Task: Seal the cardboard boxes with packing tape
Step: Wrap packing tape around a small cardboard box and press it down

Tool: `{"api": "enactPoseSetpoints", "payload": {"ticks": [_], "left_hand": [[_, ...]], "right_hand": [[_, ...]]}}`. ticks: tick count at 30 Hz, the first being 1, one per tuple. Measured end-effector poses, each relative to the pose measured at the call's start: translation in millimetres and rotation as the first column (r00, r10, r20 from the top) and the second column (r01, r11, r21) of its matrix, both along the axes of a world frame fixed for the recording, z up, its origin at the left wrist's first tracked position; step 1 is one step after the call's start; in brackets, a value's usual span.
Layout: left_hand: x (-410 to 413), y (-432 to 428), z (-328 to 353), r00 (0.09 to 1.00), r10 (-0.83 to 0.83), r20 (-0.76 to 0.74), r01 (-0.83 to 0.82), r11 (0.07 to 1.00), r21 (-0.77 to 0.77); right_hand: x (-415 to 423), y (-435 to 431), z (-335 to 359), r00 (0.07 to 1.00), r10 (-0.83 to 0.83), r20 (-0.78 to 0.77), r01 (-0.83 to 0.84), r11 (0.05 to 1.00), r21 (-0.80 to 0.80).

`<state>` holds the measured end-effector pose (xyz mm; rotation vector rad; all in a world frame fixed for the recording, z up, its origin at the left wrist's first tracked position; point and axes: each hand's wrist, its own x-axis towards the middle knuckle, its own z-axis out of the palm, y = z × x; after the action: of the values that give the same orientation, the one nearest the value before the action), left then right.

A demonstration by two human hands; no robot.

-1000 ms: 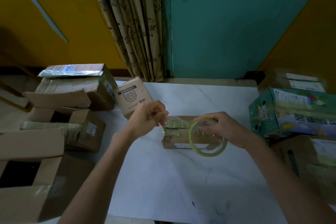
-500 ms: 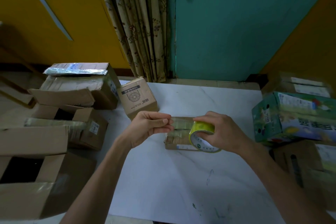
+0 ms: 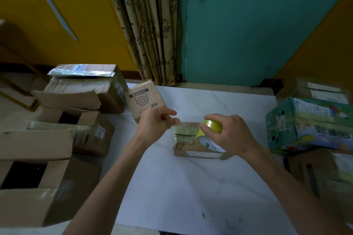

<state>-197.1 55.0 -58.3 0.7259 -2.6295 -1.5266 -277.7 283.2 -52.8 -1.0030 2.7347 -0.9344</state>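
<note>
Right hand (image 3: 232, 135) is gripping the tape roll (image 3: 211, 126) over the small box (image 3: 188, 147) at frame centre. Left hand (image 3: 155, 126) is at the strip's free end, can't tell if it's pinching. Strip not yet laid. Open boxes (image 3: 28, 206) at frame left are waiting unsealed.

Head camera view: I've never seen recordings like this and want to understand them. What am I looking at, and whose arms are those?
There is no machine here: a person wears one wide-angle camera on the head, so you look forward and down along their own bare arms. The right hand grips a yellow-green tape roll. The left hand appears to pinch the tape end, drawn out from the roll. Both are above a small cardboard box lying on the white table. More cardboard boxes are stacked at the left, and a green printed box sits at the right.
</note>
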Motion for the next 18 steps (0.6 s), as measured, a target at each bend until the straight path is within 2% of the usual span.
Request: {"api": "enactPoseSetpoints", "payload": {"ticks": [2,4,10,18], "left_hand": [[0.5,-2.6,6.2,0.999,-0.017,-0.042,0.011,0.991,-0.131],[2.4,-2.4,11.7,0.997,-0.045,-0.069,0.031,0.981,-0.191],[7.5,-3.4,7.2,0.992,-0.019,-0.127,-0.014,0.967,-0.254],[5.5,-10.0,1.4,0.985,-0.028,-0.172,-0.021,0.961,-0.277]], "right_hand": [[-1.5,1.5,0.1,0.999,-0.008,-0.044,0.015,0.988,0.154],[-2.8,3.5,1.9,0.997,-0.016,-0.076,0.036,0.961,0.274],[-15.7,3.5,13.8,0.992,0.011,-0.125,0.054,0.858,0.510],[-35.9,2.7,10.7,0.983,0.085,-0.163,0.013,0.850,0.526]]}}
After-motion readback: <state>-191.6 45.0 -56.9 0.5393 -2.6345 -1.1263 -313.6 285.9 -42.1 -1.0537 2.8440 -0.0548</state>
